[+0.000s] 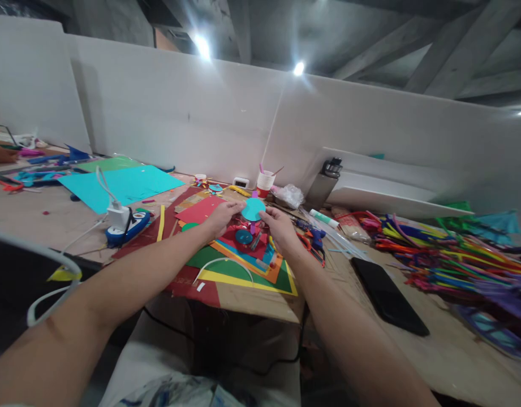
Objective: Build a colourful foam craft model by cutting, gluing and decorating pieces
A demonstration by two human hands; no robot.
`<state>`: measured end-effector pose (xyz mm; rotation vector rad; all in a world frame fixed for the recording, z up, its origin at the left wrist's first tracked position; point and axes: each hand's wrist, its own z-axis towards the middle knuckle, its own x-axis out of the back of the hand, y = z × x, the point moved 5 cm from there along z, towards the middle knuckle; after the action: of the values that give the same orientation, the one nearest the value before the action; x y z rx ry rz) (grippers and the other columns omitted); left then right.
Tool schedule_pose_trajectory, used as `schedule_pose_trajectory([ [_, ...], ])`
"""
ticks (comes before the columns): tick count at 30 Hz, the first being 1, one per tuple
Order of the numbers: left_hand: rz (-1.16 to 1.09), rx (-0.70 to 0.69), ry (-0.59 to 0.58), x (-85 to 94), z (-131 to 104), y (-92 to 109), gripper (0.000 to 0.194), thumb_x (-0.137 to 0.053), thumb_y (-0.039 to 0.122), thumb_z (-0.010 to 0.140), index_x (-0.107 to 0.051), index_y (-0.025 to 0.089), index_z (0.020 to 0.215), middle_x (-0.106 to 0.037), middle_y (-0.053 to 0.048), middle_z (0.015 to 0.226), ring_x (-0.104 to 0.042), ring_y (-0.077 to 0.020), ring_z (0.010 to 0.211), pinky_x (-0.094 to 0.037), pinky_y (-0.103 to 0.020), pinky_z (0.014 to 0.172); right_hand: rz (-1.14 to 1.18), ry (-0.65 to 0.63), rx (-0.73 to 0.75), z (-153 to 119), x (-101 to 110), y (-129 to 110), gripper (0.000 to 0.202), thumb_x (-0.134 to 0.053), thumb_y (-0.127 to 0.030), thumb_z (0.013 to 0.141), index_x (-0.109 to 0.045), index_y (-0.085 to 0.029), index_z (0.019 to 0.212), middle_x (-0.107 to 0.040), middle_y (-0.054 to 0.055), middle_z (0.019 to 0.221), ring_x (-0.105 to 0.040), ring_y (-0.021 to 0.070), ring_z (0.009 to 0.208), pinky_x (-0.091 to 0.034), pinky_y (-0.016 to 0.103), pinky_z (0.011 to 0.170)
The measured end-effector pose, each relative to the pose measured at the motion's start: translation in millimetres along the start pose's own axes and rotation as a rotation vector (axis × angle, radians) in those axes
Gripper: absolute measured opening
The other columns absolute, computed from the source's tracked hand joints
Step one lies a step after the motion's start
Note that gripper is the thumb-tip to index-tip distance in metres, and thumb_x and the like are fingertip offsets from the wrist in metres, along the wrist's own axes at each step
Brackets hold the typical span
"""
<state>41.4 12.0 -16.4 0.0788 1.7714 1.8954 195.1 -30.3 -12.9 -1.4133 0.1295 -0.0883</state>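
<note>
Between my two hands is a light-blue paper disc [253, 210], raised above the sheets on the table. My left hand [223, 218] pinches its left edge, and my right hand [279, 225] grips its lower right edge. Small purple pieces show just above and below the disc; I cannot tell whether they are fixed to it. Under it lies a darker teal disc [244, 237] among small red bits. These rest on stacked coloured sheets, with a green sheet [209, 259] and an orange sheet [272, 272] showing.
A black phone [387, 295] and many coloured pipe cleaners [438, 249] lie to the right. Behind are a paper cup [265, 183] and a grey bottle [322, 186]. A large cyan sheet [124, 186] and a blue power strip [128, 227] with a white plug are left.
</note>
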Motion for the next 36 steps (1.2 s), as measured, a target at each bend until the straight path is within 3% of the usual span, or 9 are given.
schedule_pose_trajectory([
  [13, -0.023, -0.018, -0.061, -4.2, -1.9, 4.8, 0.042, -0.086, 0.043, 0.061, -0.065, 0.012, 0.082, -0.063, -0.001, 0.068, -0.058, -0.0088, 0.056, -0.045, -0.020, 0.051, 0.017, 0.004, 0.027, -1.6, -0.2, -4.8, 0.039, -0.072, -0.046, 0.059, -0.062, -0.020, 0.086, -0.060, -0.004, 0.072, -0.051, 0.0089, 0.059, -0.044, 0.023, 0.053],
  [24, -0.093, 0.086, -0.089, -1.0, -0.1, -4.1, 0.031, -0.074, 0.042, 0.078, -0.065, 0.013, 0.083, -0.066, -0.003, 0.067, -0.058, -0.0096, 0.054, -0.048, -0.022, 0.054, 0.038, 0.005, -0.033, -3.9, -2.1, -3.3, 0.036, -0.072, -0.045, 0.069, -0.056, -0.021, 0.090, -0.056, -0.005, 0.063, -0.052, 0.0100, 0.054, -0.044, 0.023, 0.050],
  [36, -0.092, 0.102, -0.082, -0.7, 1.5, -5.5, 0.026, -0.073, 0.036, 0.078, -0.065, 0.012, 0.083, -0.067, -0.004, 0.070, -0.061, -0.0107, 0.056, -0.050, -0.022, 0.054, 0.042, 0.000, -0.035, -3.6, -2.7, -3.2, 0.034, -0.071, -0.045, 0.071, -0.056, -0.020, 0.089, -0.057, -0.005, 0.065, -0.052, 0.0087, 0.053, -0.043, 0.022, 0.049],
])
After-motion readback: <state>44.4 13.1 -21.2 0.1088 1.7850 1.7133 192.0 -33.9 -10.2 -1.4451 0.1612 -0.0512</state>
